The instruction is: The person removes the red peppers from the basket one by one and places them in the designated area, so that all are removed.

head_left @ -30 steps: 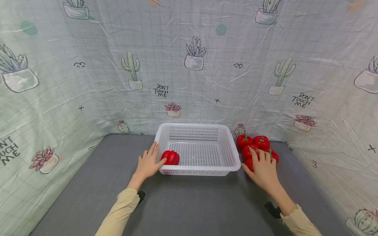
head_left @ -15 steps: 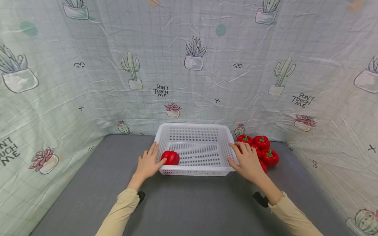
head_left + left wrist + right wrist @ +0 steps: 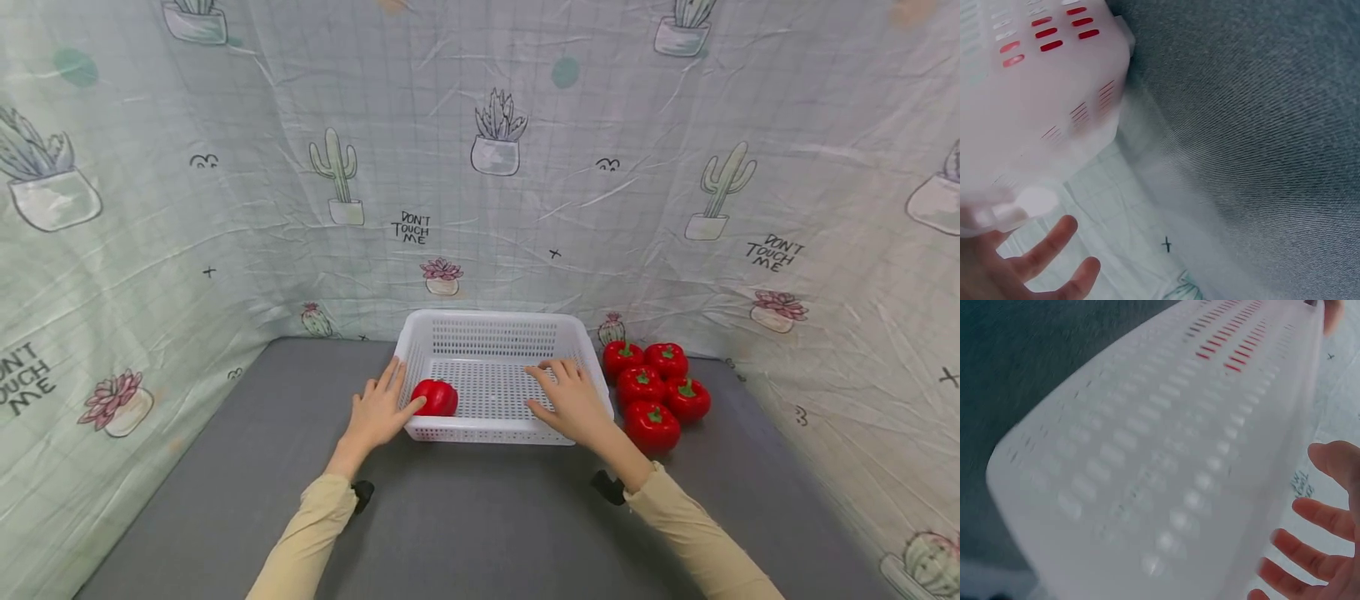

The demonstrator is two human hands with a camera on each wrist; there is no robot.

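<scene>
A white perforated plastic basket [image 3: 491, 430] stands on the grey table, with one red bell pepper [image 3: 435, 398] in its front left corner. My left hand [image 3: 377, 414] rests at that corner. Its fingers lie spread along the left rim, and the thumb reaches over the front rim beside the pepper. Two of its fingertips [image 3: 1063, 231] extend past the basket's rim in the left wrist view. Over the right part of the basket, my right hand [image 3: 573, 404] hovers with spread fingers and nothing in them. The right wrist view shows those fingers [image 3: 1319, 515] apart above the rim.
Several red bell peppers [image 3: 652, 427] with green stems sit grouped on the table [image 3: 480, 517] just right of the basket. A cactus-printed cloth [image 3: 420, 167] hangs behind and along both sides.
My right hand has moved left from the pepper group, across the basket's right rim, to above its inside, carrying nothing. The left hand stays at its corner.
</scene>
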